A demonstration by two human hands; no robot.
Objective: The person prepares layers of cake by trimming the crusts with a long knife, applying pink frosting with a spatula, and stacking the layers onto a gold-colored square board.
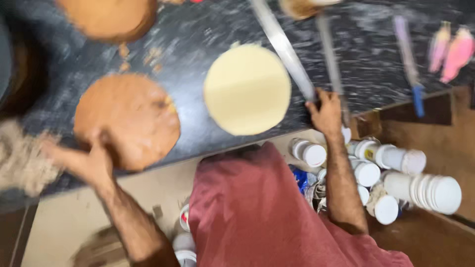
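Note:
My left hand point(96, 160) rests on the near edge of a round brown cake layer point(127, 120) lying on the dark marbled counter point(198, 39). My right hand point(326, 112) grips the handle of a long flat metal knife point(283, 47) that reaches away across the counter. A pale yellow round board point(247, 89) lies between the two hands, just left of the knife. A second brown cake layer point(111, 19) sits at the far left of the counter. The picture is motion-blurred.
Another long tool point(331, 59) lies beside the knife, with a blue-handled one point(409, 64) and pink items point(452, 49) to the right. Several white-lidded tubs point(396, 178) are stacked below the counter's edge at right. Crumbs point(148, 54) lie between the cakes.

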